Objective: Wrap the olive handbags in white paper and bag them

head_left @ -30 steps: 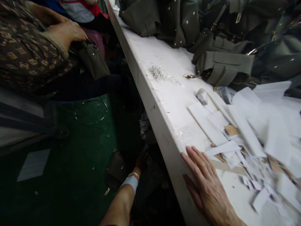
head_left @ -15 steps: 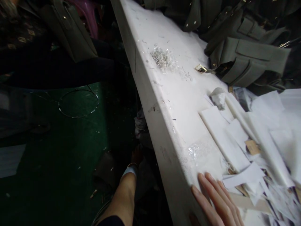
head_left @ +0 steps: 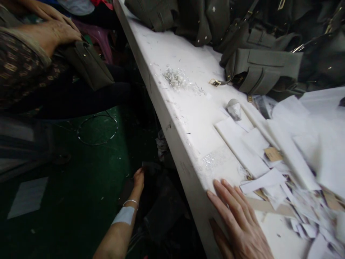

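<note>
Fingers of the right hand (head_left: 244, 230) rest part-spread, empty, on the bench (head_left: 199, 118) at five o'clock; left hand (head_left: 138, 178), seven o'clock, grip unclear; bags (head_left: 269, 59) piled, two o'clock.

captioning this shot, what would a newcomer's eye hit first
Probably the heap of dark bags at the far right of the white table. Next, the bright litter of white sheets and strips nearer on the right, beside the right hand spread at the table's edge.
</note>
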